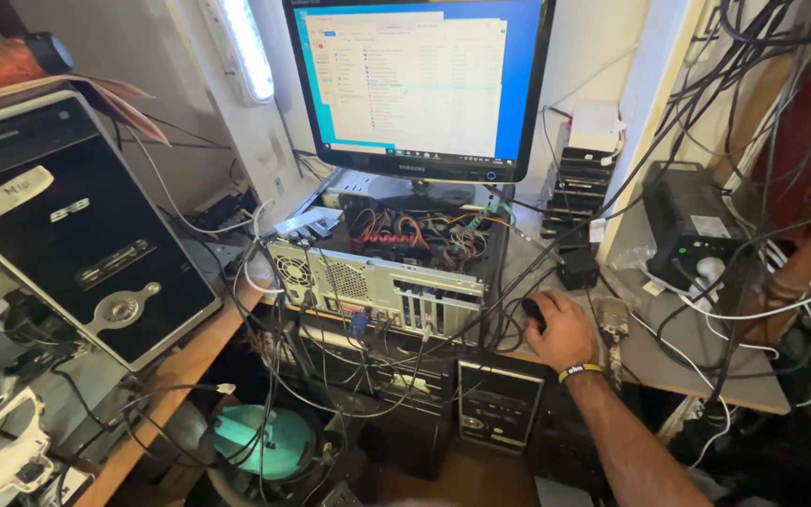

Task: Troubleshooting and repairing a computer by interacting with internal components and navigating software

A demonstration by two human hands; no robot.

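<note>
Head view: right hand (pixel 563 330) rests on a black mouse (pixel 533 313), palm over it, fingers curled down around it, so the grip is closed on the mouse. Wrist carries a dark band with a yellow stripe (pixel 579 371). Left hand not in frame. The mouse sits near the front edge of the tabletop (pixel 668 361), about mid-width, just right of an open computer case (pixel 382 272) lying flat with its rear panel toward the front edge; orange and red wires show inside. A monitor (pixel 420 80) stands on top of that case toward the back, screen lit with a file window on a blue background. Just behind the mouse is a small black box (pixel 577 269), and behind that, a stack of black drives (pixel 582 183) near the back edge. Towards the right edge sits a black power unit (pixel 692 225) buried in tangled black and white cables (pixel 762 291). A black tower computer (pixel 72 230) leans at the left end of the tabletop. Below the front edge, on the floor, another black tower (pixel 497 406) and a teal round object (pixel 263 439) under more cables. A white lit lamp (pixel 248 47) stands at the back left.
</note>
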